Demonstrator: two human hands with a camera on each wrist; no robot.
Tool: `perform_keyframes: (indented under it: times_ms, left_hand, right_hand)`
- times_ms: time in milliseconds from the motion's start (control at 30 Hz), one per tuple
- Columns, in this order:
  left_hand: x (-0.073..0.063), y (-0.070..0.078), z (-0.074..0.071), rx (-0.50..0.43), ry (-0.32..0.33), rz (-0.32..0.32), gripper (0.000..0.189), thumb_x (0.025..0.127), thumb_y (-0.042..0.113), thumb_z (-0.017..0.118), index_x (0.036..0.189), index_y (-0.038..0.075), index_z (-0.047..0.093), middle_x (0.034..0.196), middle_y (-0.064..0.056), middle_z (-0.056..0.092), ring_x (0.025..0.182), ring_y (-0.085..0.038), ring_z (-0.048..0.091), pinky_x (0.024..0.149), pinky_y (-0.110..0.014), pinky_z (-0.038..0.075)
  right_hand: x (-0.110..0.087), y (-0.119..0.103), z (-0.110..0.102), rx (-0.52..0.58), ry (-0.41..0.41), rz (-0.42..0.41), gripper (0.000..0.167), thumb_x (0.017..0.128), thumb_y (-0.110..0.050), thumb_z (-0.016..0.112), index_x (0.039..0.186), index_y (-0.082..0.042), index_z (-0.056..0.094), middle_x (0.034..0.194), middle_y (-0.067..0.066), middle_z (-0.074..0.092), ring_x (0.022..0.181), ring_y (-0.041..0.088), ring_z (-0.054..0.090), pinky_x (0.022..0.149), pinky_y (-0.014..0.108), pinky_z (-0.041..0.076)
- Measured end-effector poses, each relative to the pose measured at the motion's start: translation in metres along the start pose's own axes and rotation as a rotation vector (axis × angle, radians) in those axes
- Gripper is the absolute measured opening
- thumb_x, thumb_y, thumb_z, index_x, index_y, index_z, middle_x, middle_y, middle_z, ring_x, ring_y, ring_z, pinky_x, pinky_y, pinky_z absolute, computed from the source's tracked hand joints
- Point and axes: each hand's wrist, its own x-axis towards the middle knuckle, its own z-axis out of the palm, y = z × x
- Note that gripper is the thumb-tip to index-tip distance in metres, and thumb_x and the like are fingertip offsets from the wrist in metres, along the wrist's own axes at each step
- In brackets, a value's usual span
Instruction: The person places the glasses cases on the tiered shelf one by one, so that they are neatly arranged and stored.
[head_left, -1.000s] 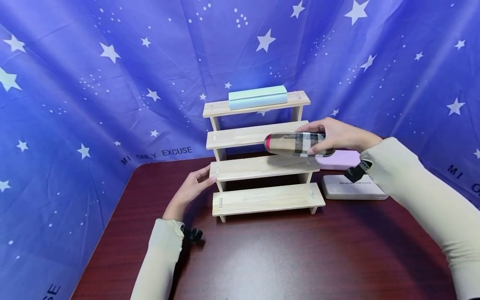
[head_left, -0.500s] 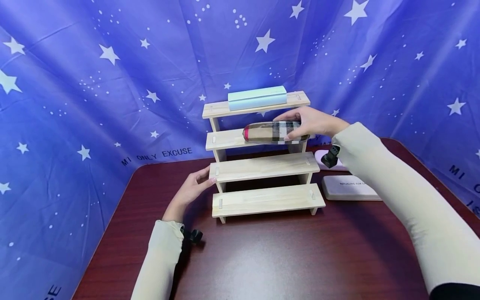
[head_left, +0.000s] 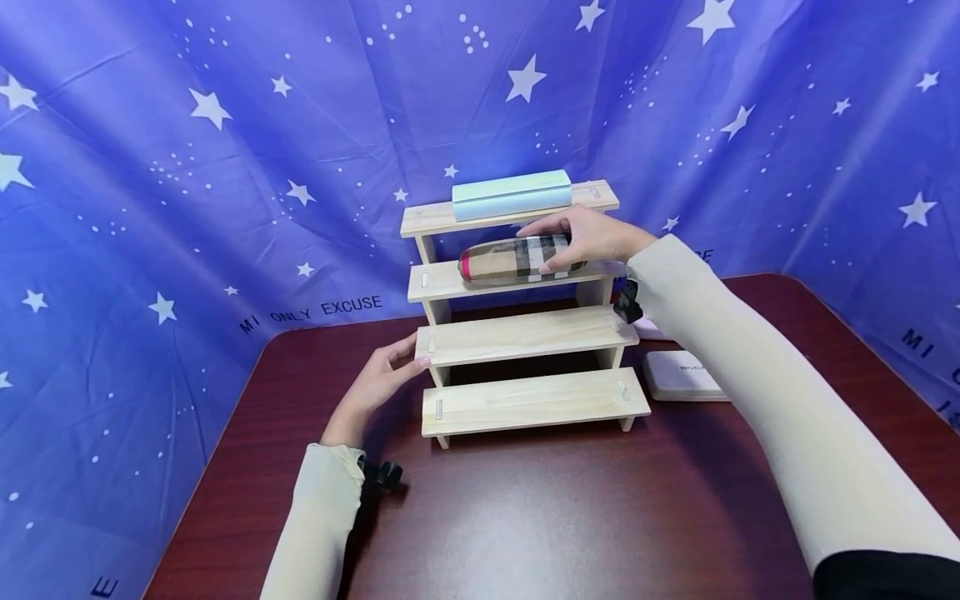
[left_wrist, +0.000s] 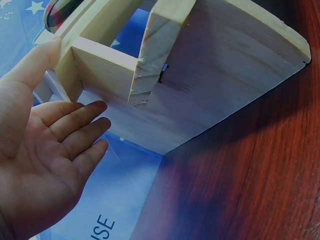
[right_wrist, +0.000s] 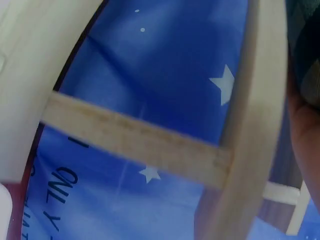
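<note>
A plaid glasses case (head_left: pixel 491 262) with a red band at its left end lies lengthwise along the second-highest board of a wooden tiered shelf (head_left: pixel 525 332). My right hand (head_left: pixel 596 235) grips it from above near its right end; whether it touches the board I cannot tell. My left hand (head_left: pixel 377 379) is at the shelf's left side, its thumb on the end of the third board down. In the left wrist view its fingers (left_wrist: pixel 82 127) stretch out beside the shelf. The right wrist view shows only a sliver of the right hand (right_wrist: pixel 305 140).
A light blue glasses case (head_left: pixel 512 196) sits on the top board. Right of the shelf, a white case (head_left: pixel 682 375) with lettering lies on the dark red table (head_left: pixel 517 517), with a lilac case (head_left: pixel 654 328) behind, partly covered by the right arm. A blue star-patterned curtain (head_left: pixel 300 125) hangs behind.
My right hand has carried the plaid glasses case leftward and up, from over the shelf's right part to the second-highest board. The left hand stays at the shelf's side.
</note>
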Motion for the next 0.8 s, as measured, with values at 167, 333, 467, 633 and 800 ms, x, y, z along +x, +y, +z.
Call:
perform_keyframes:
  times_ms: [167, 333, 467, 633, 800]
  left_hand:
    - [-0.001, 0.0, 0.001, -0.011, -0.002, -0.002, 0.057, 0.092, 0.002, 0.057, 0.141, -0.011, 0.031, 0.139, -0.028, 0.042, 0.118, -0.036, 0.048, 0.089, -0.015, 0.043]
    - [0.0, -0.001, 0.001, -0.005, -0.008, 0.0, 0.057, 0.092, 0.002, 0.057, 0.141, -0.011, 0.031, 0.139, -0.028, 0.041, 0.119, -0.035, 0.048, 0.089, -0.015, 0.043]
    - [0.003, -0.01, -0.001, -0.007, 0.0, -0.001, 0.057, 0.092, 0.001, 0.057, 0.141, -0.011, 0.031, 0.139, -0.027, 0.041, 0.12, -0.034, 0.048, 0.089, -0.015, 0.042]
    - [0.009, -0.027, -0.004, -0.024, 0.003, 0.003, 0.058, 0.092, 0.002, 0.058, 0.142, -0.007, 0.032, 0.14, -0.025, 0.042, 0.119, -0.033, 0.049, 0.089, -0.016, 0.043]
    - [0.009, -0.03, -0.004, -0.006, 0.013, 0.016, 0.058, 0.092, 0.007, 0.06, 0.142, -0.005, 0.034, 0.139, -0.023, 0.045, 0.117, -0.028, 0.051, 0.09, -0.017, 0.044]
  right_hand:
    - [0.009, 0.005, 0.006, 0.048, -0.027, -0.01, 0.062, 0.074, -0.014, 0.079, 0.131, -0.015, 0.057, 0.125, 0.005, 0.058, 0.099, 0.019, 0.053, 0.088, 0.031, 0.043]
    - [0.011, 0.007, 0.006, 0.062, -0.036, 0.02, 0.061, 0.074, -0.013, 0.078, 0.131, -0.016, 0.057, 0.124, 0.003, 0.057, 0.097, 0.019, 0.053, 0.085, 0.03, 0.045]
    - [0.013, 0.006, 0.003, 0.031, -0.037, 0.033, 0.062, 0.075, -0.016, 0.078, 0.133, -0.017, 0.055, 0.131, 0.003, 0.054, 0.104, 0.018, 0.05, 0.092, 0.032, 0.041]
    - [0.013, 0.007, -0.001, 0.002, -0.035, 0.021, 0.063, 0.076, -0.019, 0.078, 0.134, -0.015, 0.054, 0.139, 0.004, 0.049, 0.119, 0.017, 0.045, 0.104, 0.036, 0.032]
    - [0.014, 0.012, -0.001, -0.005, -0.02, 0.007, 0.064, 0.076, -0.022, 0.078, 0.134, -0.014, 0.054, 0.139, 0.004, 0.049, 0.124, 0.018, 0.042, 0.108, 0.039, 0.029]
